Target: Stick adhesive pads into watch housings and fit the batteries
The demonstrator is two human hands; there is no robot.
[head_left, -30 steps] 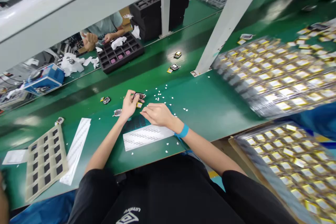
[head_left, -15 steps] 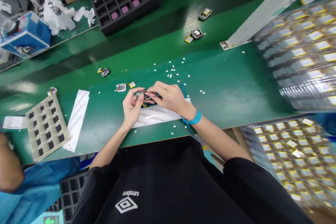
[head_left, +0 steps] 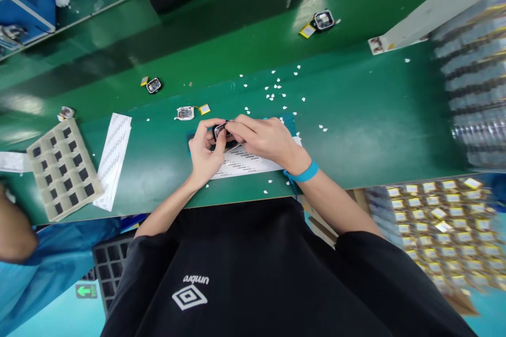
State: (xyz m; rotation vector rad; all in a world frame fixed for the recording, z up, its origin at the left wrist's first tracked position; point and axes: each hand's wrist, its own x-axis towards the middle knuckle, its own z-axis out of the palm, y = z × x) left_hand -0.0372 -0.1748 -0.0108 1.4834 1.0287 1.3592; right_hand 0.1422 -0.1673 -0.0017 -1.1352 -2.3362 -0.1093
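My left hand (head_left: 206, 154) grips a small dark watch case (head_left: 218, 130) with a pale rim, tilted between thumb and fingers. Bent over the case's right side, my right hand (head_left: 272, 141) pinches what look like thin metal tweezers (head_left: 236, 146), their shaft pointing down to the left. The fingers hide much of the case's inside. Beneath both hands lies a white printed label sheet (head_left: 253, 162) on the green bench. Just beyond my left hand rests an opened white watch case (head_left: 185, 112), wired to a yellow-edged battery (head_left: 204, 109).
Small white stickers (head_left: 272, 96) are scattered ahead. More watch cases (head_left: 324, 20) lie farther back. A beige tray (head_left: 65, 171) and another label strip (head_left: 113, 160) sit left. At right stand a grey post (head_left: 419, 18) and stacked clear trays (head_left: 478, 79). A co-worker's arm (head_left: 16, 226) is at far left.
The view has tipped down and shifted, so the bench's far side has partly left the picture. The watch case is now turned more on edge, with my right fingers closer over it.
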